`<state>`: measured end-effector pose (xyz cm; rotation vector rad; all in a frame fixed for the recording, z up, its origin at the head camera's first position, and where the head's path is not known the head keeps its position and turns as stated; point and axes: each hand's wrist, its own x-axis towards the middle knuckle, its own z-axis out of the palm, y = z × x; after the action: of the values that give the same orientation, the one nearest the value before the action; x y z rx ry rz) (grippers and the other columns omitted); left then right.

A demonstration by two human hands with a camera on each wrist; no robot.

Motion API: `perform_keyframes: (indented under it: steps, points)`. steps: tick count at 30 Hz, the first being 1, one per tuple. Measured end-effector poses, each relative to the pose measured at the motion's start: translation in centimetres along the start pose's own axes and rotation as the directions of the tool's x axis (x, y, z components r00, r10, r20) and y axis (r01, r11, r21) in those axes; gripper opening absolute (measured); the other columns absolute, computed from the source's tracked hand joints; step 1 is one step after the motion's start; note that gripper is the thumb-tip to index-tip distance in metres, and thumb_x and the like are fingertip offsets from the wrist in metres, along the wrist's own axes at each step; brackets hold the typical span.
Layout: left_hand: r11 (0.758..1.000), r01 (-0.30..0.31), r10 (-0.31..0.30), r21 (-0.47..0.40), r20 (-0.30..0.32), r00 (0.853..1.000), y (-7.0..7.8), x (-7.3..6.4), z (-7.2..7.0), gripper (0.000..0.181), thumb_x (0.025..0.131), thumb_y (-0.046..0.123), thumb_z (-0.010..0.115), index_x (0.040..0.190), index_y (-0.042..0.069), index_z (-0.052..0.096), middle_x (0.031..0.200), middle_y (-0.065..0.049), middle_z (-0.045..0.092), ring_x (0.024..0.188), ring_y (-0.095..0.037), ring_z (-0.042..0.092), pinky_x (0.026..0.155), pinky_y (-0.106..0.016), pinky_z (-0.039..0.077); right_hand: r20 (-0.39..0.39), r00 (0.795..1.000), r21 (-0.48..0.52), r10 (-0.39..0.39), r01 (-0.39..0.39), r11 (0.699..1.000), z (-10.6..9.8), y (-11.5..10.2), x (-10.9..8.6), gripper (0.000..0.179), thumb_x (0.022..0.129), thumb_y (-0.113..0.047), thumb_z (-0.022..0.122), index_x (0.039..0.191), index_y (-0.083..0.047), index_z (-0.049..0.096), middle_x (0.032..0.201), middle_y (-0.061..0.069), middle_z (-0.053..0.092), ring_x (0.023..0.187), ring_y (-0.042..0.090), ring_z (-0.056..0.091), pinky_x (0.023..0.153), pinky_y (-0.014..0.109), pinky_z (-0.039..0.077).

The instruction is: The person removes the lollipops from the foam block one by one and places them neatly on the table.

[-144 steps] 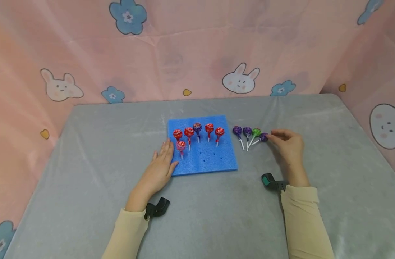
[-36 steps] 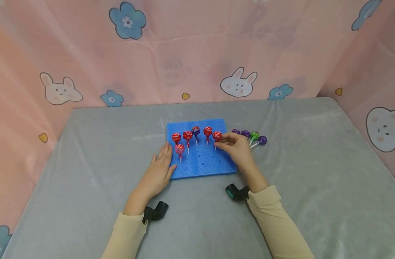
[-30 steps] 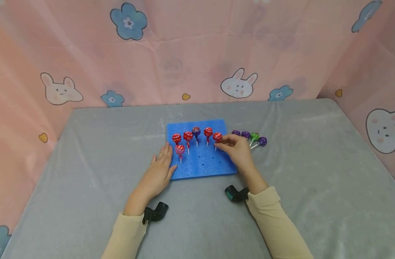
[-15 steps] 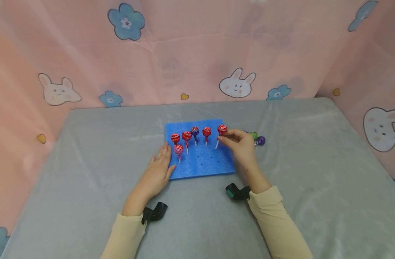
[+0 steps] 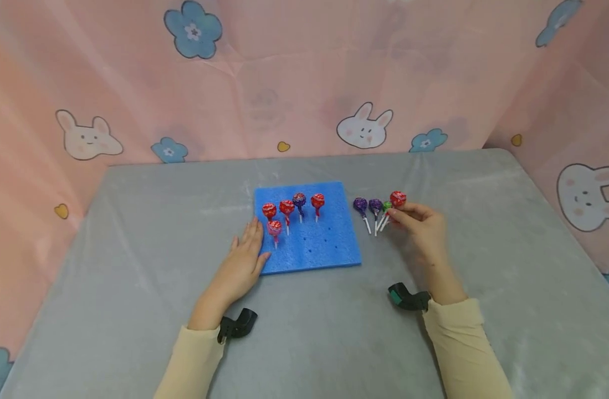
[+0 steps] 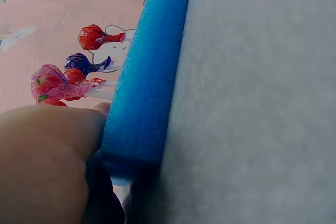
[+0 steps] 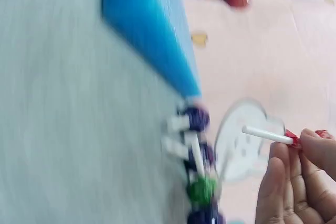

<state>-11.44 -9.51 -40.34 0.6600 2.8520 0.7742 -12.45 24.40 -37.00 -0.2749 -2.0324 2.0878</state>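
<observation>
My right hand pinches a red-wrapped lollipop between thumb and fingers, above the table right of the blue foam board. In the right wrist view its white stick points away from the fingers. My left hand rests along the board's left edge with straight fingers. Upright in the board stand a pink lollipop, a dark blue one and several red ones, including a red lollipop at the back. Small holes show in the board's front right part.
Right of the board lie two purple lollipops and a green lollipop, partly covered by the held one. Another purple lollipop shows beside the green in the right wrist view. A pink curtain hangs behind the grey table.
My right hand has pulled the red lollipop at the board's right out and carried it rightward, over the lollipops on the table. The left hand has stayed at the board's edge.
</observation>
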Motion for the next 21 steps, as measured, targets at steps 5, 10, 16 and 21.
perform_keyframes:
  steps: [5, 10, 16, 21]
  points:
    - [1.0, 0.004, -0.004, 0.004, 0.006, 1.0, 0.0, 0.0, -0.1, 0.062, 0.101, 0.023, 0.043, 0.147, -0.006, 0.015, 0.155, -0.019, 0.007, 0.142, -0.034, 0.008, 0.111, -0.055, 0.009, -0.073, 0.989, 0.065, 0.132, -0.127, 0.99, -2.3, 0.6, 0.3, 0.007, 0.082, 0.001, 0.071, 0.075, -0.002, 0.069, 0.069, -0.001, 0.068, 0.06, 0.008, 0.065, 0.059, 0.021, 0.054]
    - [1.0, 0.015, -0.015, 0.002, 0.002, 1.0, -0.3, -0.3, -0.2, 0.063, 0.101, 0.023, 0.044, 0.147, -0.007, 0.015, 0.155, -0.019, 0.007, 0.142, -0.034, 0.008, 0.11, -0.057, 0.009, -0.081, 0.962, 0.113, 0.26, -0.25, 0.962, -3.2, 1.0, 0.6, 0.019, 0.084, 0.004, 0.067, 0.07, -0.008, 0.072, 0.07, -0.001, 0.068, 0.06, 0.008, 0.065, 0.058, 0.02, 0.054]
    - [1.0, 0.014, -0.014, 0.012, 0.0, 1.0, -0.5, -0.4, -0.3, 0.063, 0.101, 0.024, 0.044, 0.147, -0.007, 0.014, 0.156, -0.019, 0.006, 0.142, -0.034, 0.008, 0.11, -0.056, 0.01, -0.078, 0.93, 0.076, 0.359, -0.354, 0.932, -4.1, 1.6, 0.9, 0.026, 0.085, 0.004, 0.065, 0.066, -0.012, 0.072, 0.07, -0.002, 0.068, 0.06, 0.007, 0.066, 0.058, 0.02, 0.054]
    - [1.0, 0.004, -0.004, 0.014, 0.015, 1.0, -0.3, -0.1, 0.0, 0.064, 0.101, 0.025, 0.044, 0.148, -0.006, 0.014, 0.156, -0.018, 0.006, 0.142, -0.033, 0.008, 0.11, -0.055, 0.01, -0.072, 0.924, -0.006, 0.375, -0.376, 0.927, -5.0, 1.6, 0.8, 0.029, 0.086, 0.003, 0.063, 0.064, -0.015, 0.07, 0.066, -0.004, 0.067, 0.058, 0.005, 0.065, 0.058, 0.019, 0.053]
